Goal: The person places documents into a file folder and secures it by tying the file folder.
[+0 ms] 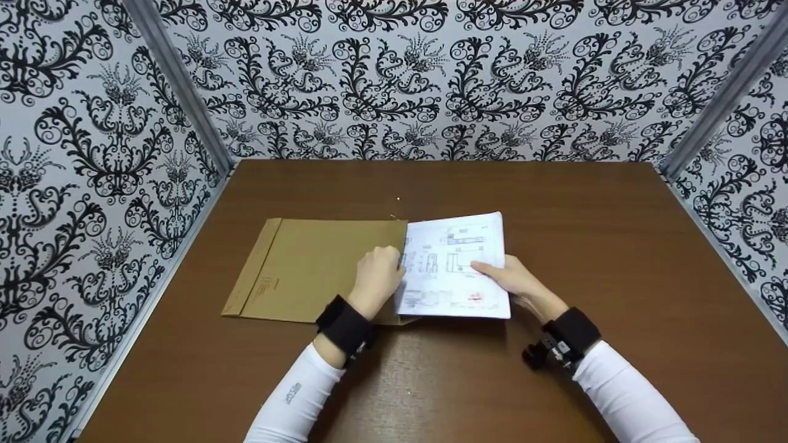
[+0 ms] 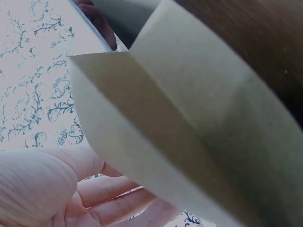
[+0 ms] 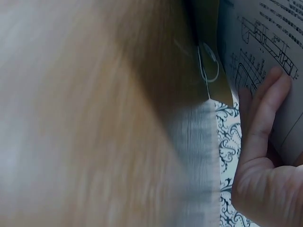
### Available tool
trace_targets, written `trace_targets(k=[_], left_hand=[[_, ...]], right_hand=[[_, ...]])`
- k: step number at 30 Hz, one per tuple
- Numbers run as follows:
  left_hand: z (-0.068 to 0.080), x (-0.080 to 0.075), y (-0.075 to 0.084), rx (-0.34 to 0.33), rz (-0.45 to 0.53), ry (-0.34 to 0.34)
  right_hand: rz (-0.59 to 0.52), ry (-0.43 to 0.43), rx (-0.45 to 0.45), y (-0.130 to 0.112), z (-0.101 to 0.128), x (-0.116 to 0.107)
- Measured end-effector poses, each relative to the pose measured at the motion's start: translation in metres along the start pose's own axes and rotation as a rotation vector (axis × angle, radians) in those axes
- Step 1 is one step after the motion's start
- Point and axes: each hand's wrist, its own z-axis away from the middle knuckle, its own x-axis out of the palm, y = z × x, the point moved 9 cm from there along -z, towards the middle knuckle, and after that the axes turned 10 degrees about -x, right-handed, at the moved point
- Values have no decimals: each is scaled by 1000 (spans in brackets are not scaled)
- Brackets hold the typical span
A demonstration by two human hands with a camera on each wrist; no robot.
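Observation:
A brown kraft document folder [image 1: 320, 264] lies on the table, its right side spread apart. The left hand [image 1: 378, 271] grips the folder's right edge; in the left wrist view its fingers [image 2: 111, 191] lie against the raised kraft wall [image 2: 109, 127]. Partly inside the folder is a stack of white papers [image 1: 455, 295], printed with technical drawings and a red stamp. The right hand [image 1: 514, 277] pinches the stack's right edge, thumb on top and the other fingers beneath. In the right wrist view, fingers [image 3: 265, 113] lie along the printed underside. The stack's left part is hidden by the folder.
The brown wooden table [image 1: 591, 258] has patterned wall panels [image 1: 400, 80] behind and at both sides. A white string [image 3: 208, 66] hangs by the folder in the right wrist view. Black straps [image 1: 572, 332] with cameras sit on both wrists.

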Motion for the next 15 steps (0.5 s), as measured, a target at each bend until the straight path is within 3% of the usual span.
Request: trace_targets(k=[15], left_hand=[[0,2,0,-9,1,-24]], right_hand=[[-25,-27,14,-1,-12,26]])
